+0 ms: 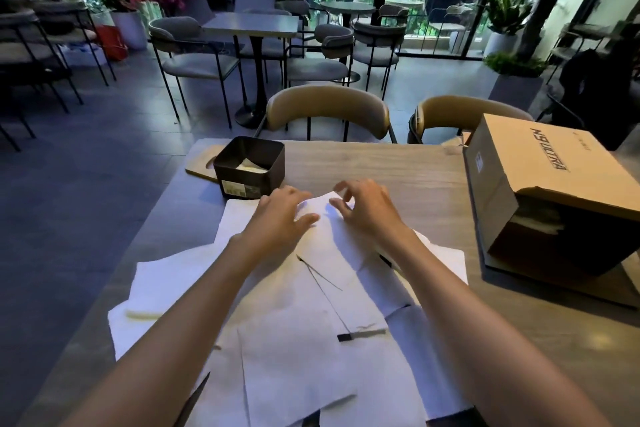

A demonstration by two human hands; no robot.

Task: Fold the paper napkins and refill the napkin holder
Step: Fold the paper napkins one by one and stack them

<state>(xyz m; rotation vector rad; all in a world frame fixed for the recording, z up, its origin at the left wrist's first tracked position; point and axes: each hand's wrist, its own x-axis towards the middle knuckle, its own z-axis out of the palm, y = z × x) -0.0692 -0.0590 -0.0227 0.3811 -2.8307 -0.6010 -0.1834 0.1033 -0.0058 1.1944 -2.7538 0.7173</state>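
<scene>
We see a dark square napkin holder [248, 166] on the table [398, 166], open at the top, with a small folded white napkin [250, 165] lying low inside it; the rest of its inside is in shadow. To the right a cardboard box [550, 184] lies on its side with its open end toward us, and pale stacked sheets show dimly in its dark mouth, too murky for us to name.

Just past the fingertips of the left hand [280, 215] stands the holder, close but not touching. Both hands rest on one white paper napkin [322, 218] at the far end of a spread of loose white napkins [277, 322]. The left hand lies flat with fingers stretched out, pressing the sheet down. The right hand [367, 208] has its fingers curled and spread, the tips on the napkin's raised far edge; we cannot tell whether they pinch it or only touch.

The forearms cover much of the spread, and the nearest sheets run off the lower edge. A few dark thin marks on the sheets are unclear to us.
</scene>
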